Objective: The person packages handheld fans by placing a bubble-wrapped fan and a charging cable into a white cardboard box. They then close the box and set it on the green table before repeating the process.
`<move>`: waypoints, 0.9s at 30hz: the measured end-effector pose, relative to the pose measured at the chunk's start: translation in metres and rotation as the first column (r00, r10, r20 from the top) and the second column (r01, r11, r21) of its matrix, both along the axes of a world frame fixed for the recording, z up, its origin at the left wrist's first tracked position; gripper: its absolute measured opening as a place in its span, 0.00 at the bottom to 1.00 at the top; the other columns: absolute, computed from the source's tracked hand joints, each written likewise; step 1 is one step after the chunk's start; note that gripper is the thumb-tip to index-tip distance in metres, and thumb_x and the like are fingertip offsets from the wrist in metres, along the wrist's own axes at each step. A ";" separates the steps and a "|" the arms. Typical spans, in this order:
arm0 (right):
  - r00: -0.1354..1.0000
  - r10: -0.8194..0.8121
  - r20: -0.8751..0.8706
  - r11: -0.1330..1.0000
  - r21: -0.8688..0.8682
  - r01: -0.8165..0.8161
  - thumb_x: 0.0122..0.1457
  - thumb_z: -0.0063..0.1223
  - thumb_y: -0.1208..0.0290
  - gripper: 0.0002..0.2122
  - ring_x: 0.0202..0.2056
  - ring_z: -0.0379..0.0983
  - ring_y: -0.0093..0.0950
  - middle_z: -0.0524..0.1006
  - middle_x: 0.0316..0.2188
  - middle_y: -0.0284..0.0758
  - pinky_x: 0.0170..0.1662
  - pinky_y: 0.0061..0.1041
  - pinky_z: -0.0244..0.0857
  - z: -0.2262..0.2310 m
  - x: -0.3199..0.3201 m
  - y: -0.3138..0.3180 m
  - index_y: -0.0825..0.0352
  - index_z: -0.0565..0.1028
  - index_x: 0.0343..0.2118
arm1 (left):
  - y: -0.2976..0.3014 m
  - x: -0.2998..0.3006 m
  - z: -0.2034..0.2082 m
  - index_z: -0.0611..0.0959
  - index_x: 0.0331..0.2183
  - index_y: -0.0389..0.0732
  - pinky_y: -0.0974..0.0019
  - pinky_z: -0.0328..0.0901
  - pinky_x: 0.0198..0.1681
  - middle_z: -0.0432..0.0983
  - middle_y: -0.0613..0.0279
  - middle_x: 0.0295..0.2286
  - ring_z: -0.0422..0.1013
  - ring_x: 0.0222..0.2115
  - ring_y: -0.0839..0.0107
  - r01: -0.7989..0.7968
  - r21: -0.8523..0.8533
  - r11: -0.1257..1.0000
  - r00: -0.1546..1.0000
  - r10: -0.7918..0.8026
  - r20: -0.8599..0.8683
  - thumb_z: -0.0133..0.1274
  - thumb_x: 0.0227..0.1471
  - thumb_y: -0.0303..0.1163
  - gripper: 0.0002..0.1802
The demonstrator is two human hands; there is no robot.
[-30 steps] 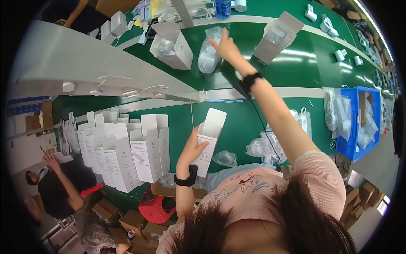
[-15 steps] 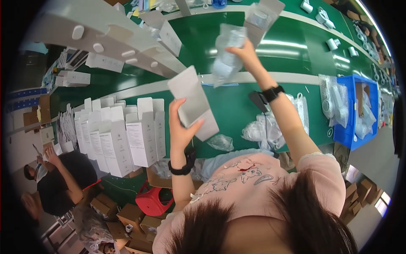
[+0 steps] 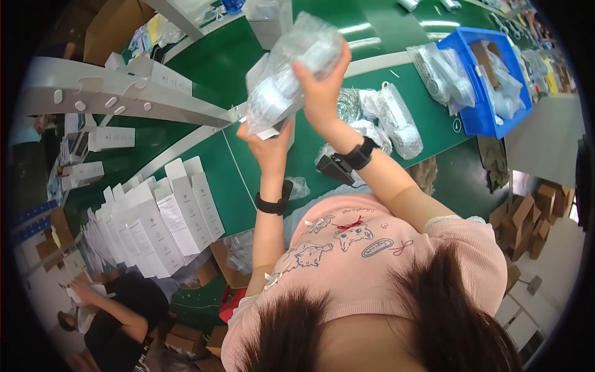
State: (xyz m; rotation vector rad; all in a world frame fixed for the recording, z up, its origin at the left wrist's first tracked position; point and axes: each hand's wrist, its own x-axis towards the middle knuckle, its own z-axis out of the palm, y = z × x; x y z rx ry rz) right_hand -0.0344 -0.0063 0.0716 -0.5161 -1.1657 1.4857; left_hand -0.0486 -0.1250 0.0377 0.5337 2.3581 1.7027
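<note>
My right hand (image 3: 323, 92) is closed around a clear plastic bag (image 3: 296, 65) with a white device inside, held up over the green table. Below it, my left hand (image 3: 268, 149) grips a small white carton (image 3: 255, 72), mostly hidden behind the bag. The bag lies slanted across the carton; whether any of it is inside the carton I cannot tell. On the table near my right wrist are more bagged white items (image 3: 400, 121), with a small crumpled clear bag (image 3: 299, 187) by my left wrist.
Several white cartons (image 3: 145, 232) with raised flaps stand in rows at the left. A blue bin (image 3: 486, 118) with bagged parts sits at the right. A grey metal post (image 3: 133, 93) crosses the upper left. Another white carton (image 3: 268, 22) stands beyond my hands. A co-worker (image 3: 127, 310) is at lower left.
My right hand has brought the bagged white device back toward me, to the carton in my left hand. The carton has tilted and is now mostly covered. The whole view has turned.
</note>
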 end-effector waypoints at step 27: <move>-0.136 -0.325 0.936 0.679 0.130 -0.723 0.39 0.59 0.61 0.15 0.46 0.62 0.36 0.69 0.41 0.36 0.48 0.57 0.47 -0.092 0.124 0.128 0.64 0.74 0.30 | -0.052 0.009 -0.018 0.59 0.42 0.43 0.58 0.49 0.53 0.51 0.45 0.50 0.54 0.50 0.54 0.200 0.209 0.957 0.945 -0.132 -0.299 0.64 0.30 0.26 0.37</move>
